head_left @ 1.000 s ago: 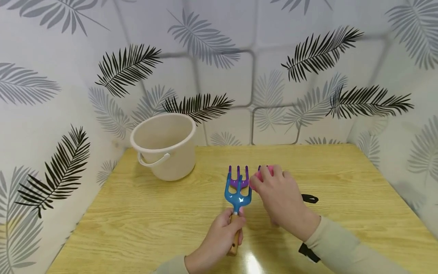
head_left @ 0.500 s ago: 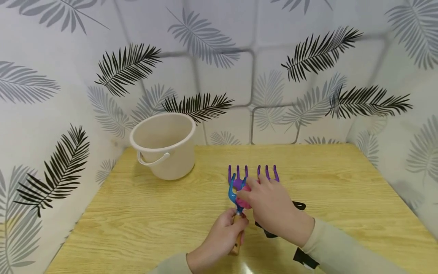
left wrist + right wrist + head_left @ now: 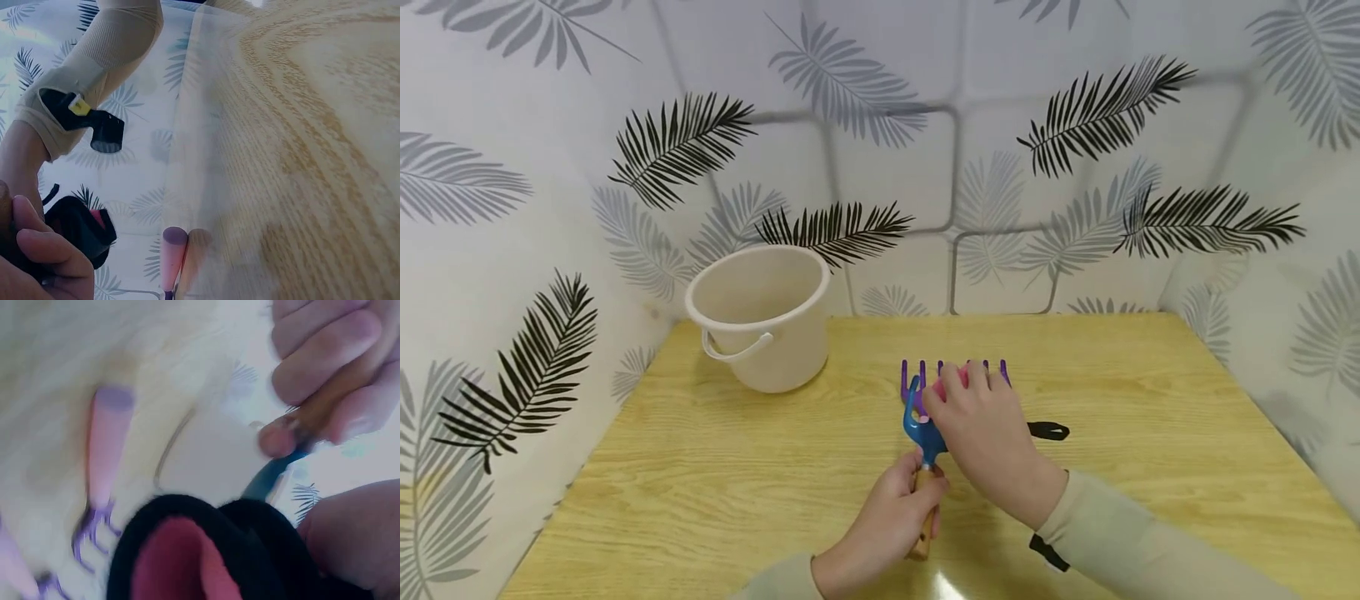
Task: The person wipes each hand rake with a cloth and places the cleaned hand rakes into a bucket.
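In the head view my left hand (image 3: 887,512) grips the wooden handle of a small garden hand fork with blue tines (image 3: 928,437), held tilted above the table. My right hand (image 3: 988,446) curls round a soft pink-and-black piece (image 3: 951,382), against the blue tines and hiding part of them. The right wrist view shows this piece as folded black cloth (image 3: 169,509) with a pink inside. From it a black loop (image 3: 1051,431) sticks out to the right. Two purple-tined forks lie beyond the hands, their pink handles (image 3: 109,444) showing in the right wrist view.
A cream bucket (image 3: 790,358) with its handle hanging down stands at the back left. The wood-grain table (image 3: 715,483) meets leaf-patterned walls (image 3: 887,183) at the back and sides. A black strap (image 3: 1048,552) is on my right wrist.
My right hand has moved left from beside the blue tines onto them, gone down along them, then back up with the cloth piece. The left hand has shifted slightly right.
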Available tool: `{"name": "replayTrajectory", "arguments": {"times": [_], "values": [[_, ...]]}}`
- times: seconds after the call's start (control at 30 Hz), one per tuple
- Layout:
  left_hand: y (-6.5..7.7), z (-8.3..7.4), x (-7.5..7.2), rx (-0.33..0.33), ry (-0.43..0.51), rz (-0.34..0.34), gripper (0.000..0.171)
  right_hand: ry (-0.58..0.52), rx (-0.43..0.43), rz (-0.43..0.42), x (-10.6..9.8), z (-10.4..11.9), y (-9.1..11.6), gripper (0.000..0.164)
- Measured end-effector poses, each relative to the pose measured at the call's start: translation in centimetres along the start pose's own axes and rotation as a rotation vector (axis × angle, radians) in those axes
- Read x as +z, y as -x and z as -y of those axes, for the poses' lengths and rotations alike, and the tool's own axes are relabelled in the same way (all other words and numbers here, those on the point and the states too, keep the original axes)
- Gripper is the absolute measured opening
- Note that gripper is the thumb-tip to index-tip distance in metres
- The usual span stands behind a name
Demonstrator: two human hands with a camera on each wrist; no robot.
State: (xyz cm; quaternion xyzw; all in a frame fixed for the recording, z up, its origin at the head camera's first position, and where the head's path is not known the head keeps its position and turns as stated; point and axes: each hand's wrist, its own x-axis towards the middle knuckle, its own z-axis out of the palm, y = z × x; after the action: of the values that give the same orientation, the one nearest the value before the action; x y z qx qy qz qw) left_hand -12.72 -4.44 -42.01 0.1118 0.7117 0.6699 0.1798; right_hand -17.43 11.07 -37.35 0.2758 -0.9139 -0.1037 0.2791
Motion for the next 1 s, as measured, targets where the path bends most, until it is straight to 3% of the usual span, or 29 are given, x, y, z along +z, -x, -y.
{"name": "replayTrajectory", "arguments": {"times": [0.23, 0.37, 0.57, 0.67, 0.8, 1.0], "values": [[0.0, 0.2, -0.4, -0.018, -0.043, -0.008, 0.02, -0.217, -0.093, 0.156, -1.9, -0.2, 0.5, 0.062], [0.0, 0.3, -0.3, 0.005, -0.074, 0.021, 0.018, -0.232, -0.106, 0.149, -2.2, -0.1, 0.3, 0.077], [0.3, 0.4, 0.3, 0.019, -0.104, 0.082, 0.018, -0.177, -0.051, 0.09, -1.6, 0.2, -0.4, 0.05], [0.3, 0.4, 0.2, 0.009, -0.102, 0.065, 0.019, -0.189, -0.065, 0.148, -1.8, 0.2, -0.7, 0.041], [0.3, 0.4, -0.2, -0.005, -0.086, 0.056, 0.022, -0.233, -0.1, 0.248, -2.7, -0.3, -0.7, 0.041], [0.2, 0.4, -0.7, -0.014, -0.061, 0.049, 0.023, -0.295, -0.141, 0.334, -3.9, -1.6, -0.3, 0.041]]}}
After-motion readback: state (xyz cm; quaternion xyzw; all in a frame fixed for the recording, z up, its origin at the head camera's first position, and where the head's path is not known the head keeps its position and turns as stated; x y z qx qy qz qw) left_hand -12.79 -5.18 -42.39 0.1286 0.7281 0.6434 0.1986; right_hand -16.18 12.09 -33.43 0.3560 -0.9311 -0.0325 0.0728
